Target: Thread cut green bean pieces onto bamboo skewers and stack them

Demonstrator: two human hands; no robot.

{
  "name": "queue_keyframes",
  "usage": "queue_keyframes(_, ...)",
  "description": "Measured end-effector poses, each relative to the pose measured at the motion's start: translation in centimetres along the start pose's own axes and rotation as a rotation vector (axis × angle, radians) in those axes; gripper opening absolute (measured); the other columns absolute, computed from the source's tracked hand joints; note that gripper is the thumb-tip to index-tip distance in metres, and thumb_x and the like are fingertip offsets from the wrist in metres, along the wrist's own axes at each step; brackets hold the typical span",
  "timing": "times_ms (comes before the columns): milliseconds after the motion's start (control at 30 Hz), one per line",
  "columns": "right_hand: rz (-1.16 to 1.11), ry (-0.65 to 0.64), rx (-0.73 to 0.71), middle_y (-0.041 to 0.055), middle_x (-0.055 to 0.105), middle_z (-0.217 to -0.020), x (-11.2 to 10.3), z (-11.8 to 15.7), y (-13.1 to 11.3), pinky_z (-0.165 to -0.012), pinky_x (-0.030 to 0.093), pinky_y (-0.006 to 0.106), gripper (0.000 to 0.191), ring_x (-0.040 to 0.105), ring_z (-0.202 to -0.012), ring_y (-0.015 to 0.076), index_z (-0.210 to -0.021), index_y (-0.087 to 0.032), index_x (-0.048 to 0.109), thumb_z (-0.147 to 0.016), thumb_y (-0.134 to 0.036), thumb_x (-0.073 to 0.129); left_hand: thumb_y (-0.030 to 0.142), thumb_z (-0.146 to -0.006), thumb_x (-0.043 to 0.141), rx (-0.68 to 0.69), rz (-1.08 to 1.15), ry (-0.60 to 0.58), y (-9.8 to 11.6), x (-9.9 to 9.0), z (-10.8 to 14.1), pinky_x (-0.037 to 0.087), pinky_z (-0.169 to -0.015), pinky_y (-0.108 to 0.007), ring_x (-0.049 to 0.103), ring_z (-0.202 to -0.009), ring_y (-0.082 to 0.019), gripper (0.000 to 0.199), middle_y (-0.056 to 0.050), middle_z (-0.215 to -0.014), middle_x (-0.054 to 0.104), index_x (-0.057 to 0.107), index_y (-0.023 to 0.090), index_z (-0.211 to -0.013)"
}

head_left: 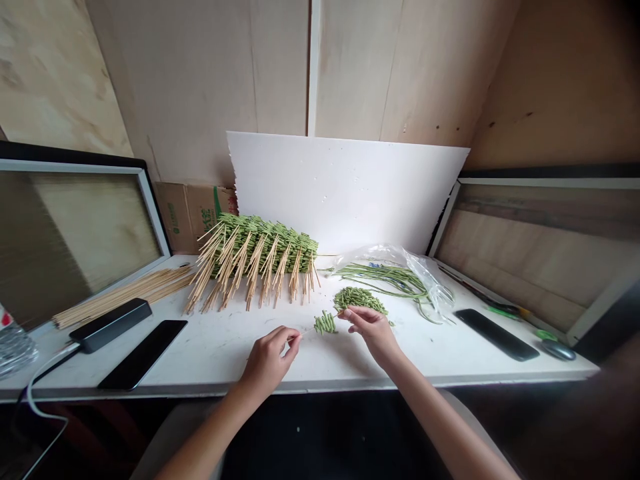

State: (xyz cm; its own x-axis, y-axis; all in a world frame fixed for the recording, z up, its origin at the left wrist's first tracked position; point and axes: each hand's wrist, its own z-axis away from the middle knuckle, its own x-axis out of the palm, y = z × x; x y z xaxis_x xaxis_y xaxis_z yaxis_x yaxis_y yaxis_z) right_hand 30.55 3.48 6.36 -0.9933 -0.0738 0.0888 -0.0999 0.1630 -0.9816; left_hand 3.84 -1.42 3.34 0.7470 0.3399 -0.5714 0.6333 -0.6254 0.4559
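One white bench (pixel 217 347) carries everything I watch from my remote seat; a white board (pixel 350 193) stands along its back; before the board's left part lies the big stack of loaded skewers (pixel 270 243), bare ends fanned toward the near edge; left of that is a bundle of bare sticks (pixel 123 293); to the right, a clear bag (pixel 387 252) lies with long green beans (pixel 385 277); the pile of cut beans (pixel 360 299) sits just beyond my right hand (pixel 369 327), whose fingers pinch at the far end of a thin stick, though whether they also grip a piece I cannot tell; my left hand (pixel 273 357) has thumb and forefinger closed on the near end; between them a short row of bean pieces (pixel 325 323) rides the stick; I judge the step to be threading; the next move calls for a steady left pinch and a piece centred on the point.
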Motion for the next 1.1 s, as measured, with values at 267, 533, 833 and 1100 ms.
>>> queue_keyframes(267, -0.053, -0.012, 0.034, 0.0121, 0.081, -0.099, 0.3, 0.1, 0.1, -0.074, 0.055, 0.036, 0.032, 0.072, -0.105, 0.0318, -0.095, -0.021, 0.081, -0.075, -0.046, 0.087, 0.02, -0.1, 0.055, 0.001, 0.018, -0.014, -0.1, -0.1, 0.1, 0.045, -0.063, -0.022, 0.062, -0.069, -0.013, 0.013, -0.002, -0.082, 0.069, 0.067, 0.02, -0.093)
queue_keyframes(533, -0.232, -0.07, 0.098, 0.0115, 0.077, -0.11, 0.5, 0.0, 0.1, -0.078, 0.052, 0.035, 0.038, 0.067, -0.116, 0.0324, -0.098, -0.025, 0.08, -0.073, -0.051, 0.087, 0.022, -0.1, 0.056, -0.068, 0.086, 0.019, -0.1, -0.4, -0.5, 0.049, -0.064, -0.022, 0.065, -0.077, -0.015, 0.013, -0.005, -0.088, 0.071, 0.068, 0.019, -0.095)
queue_keyframes(833, -0.218, -0.061, 0.129, 0.0108, 0.074, -0.108, 0.4, -0.1, 0.3, -0.079, 0.048, 0.034, 0.031, 0.061, -0.113, 0.0297, -0.089, -0.024, 0.081, -0.074, -0.051, 0.086, 0.021, -0.099, 0.056, -0.049, 0.065, 0.016, 0.1, -0.4, -0.4, 0.047, -0.062, -0.023, 0.063, -0.069, -0.014, 0.012, -0.004, -0.086, 0.071, 0.068, 0.02, -0.095)
queue_keyframes(1100, -0.214, -0.013, 0.065, 0.0093, 0.074, -0.099, 0.7, -0.3, 1.1, -0.073, 0.05, 0.032, 0.028, 0.062, -0.103, 0.0275, -0.085, -0.024, 0.082, -0.072, -0.047, 0.088, 0.022, -0.102, 0.054, -0.002, 0.049, -0.044, -0.3, -0.6, -0.3, 0.048, -0.068, -0.024, 0.065, -0.075, -0.014, 0.014, -0.003, -0.086, 0.07, 0.067, 0.021, -0.096)
